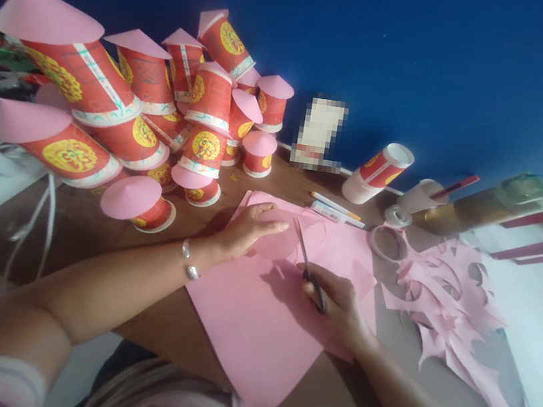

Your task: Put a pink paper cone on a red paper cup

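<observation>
My left hand (247, 230), a silver bangle on its wrist, is closed on a rounded piece of pink paper (276, 241) above the table. In my right hand (341, 302) is a pair of scissors (303, 245) with dark handles. Their blades point up and away from me, close to the right edge of the held paper; whether they touch it I cannot tell. Beneath both hands lie large pink paper sheets (256, 316), overlapping one another, with shadows of the hands on them.
Red paper cups (203, 150) with pink cone tops crowd the left. Pens (336, 207) lie behind the sheets. At right are stacked cups (380, 171), a tape roll (389, 244) and pink paper scraps (455, 297). A blue wall (398, 53) rises behind.
</observation>
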{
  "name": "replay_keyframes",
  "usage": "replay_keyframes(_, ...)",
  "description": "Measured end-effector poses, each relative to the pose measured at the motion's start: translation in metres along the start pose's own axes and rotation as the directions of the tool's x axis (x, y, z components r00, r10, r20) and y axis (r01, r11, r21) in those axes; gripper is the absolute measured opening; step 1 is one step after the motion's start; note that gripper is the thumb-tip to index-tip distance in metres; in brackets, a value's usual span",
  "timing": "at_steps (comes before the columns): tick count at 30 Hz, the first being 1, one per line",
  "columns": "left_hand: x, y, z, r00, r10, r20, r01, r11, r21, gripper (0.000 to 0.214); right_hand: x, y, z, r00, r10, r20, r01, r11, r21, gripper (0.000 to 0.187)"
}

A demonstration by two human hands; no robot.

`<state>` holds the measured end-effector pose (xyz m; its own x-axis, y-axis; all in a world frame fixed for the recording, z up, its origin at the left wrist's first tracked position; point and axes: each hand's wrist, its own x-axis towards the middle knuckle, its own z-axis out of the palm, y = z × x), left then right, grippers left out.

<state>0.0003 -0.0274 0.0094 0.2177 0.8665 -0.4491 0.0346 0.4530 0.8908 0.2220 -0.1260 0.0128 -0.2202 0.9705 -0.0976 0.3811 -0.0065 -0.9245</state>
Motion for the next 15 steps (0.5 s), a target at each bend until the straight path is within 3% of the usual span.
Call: replay_keyframes(15, -0.005, 0.009, 0.002, 0.983, 0.151, 0.106, -0.144, 0.987, -0.069, 0.038, -0.002, 0.001, 0.002, 0.999, 0.021, -0.028, -0.020, 0.999, 0.037, 0.048)
